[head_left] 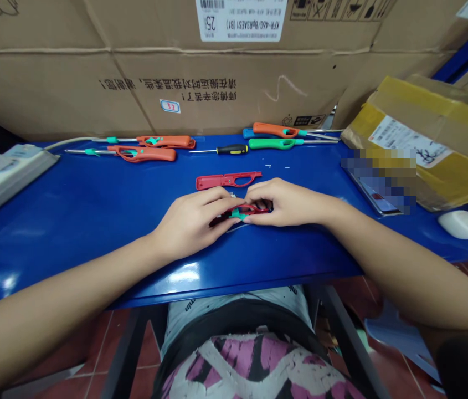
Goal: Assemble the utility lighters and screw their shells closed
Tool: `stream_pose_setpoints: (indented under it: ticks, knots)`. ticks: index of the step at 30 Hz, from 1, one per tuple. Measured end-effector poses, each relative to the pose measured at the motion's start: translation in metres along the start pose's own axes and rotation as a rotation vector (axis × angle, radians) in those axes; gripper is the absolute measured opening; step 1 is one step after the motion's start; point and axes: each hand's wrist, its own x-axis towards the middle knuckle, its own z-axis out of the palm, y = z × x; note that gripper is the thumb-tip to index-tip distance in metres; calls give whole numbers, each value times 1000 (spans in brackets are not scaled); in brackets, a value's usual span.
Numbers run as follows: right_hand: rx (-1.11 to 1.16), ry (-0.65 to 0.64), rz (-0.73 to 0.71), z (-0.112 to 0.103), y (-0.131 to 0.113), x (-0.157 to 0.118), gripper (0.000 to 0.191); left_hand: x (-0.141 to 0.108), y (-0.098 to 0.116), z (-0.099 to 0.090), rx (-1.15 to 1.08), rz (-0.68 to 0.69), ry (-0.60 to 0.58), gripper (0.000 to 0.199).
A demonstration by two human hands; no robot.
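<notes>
Near the front middle of the blue table, my left hand [200, 221] and my right hand [281, 204] meet around a red lighter casing [254, 209]. Both hands have their fingers closed on it, the left on its left part and the right on its loop end. A teal trigger piece [238, 213] shows between the fingertips. Much of the casing is hidden under the fingers. Just beyond the hands lies a separate red casing half [229, 180], its inner side up.
Orange lighters [146, 154] lie at the back left, a black and yellow screwdriver [232, 149] at the back middle, and a green lighter [273, 143] to its right. A power strip [5, 177] is left; a phone [377, 188], taped box [433, 138] and white object [462, 223] are right.
</notes>
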Motion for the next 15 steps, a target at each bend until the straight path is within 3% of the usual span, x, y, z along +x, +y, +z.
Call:
stream_pose_setpoints:
  ticks: [7,15]
  knots:
    - [-19,35,-59,0,0,-1,22,-1,0,0,50,53,63,27]
    - [1,7,-25,-3,0,-1,20,4,-2,0,-164,-117,18,27]
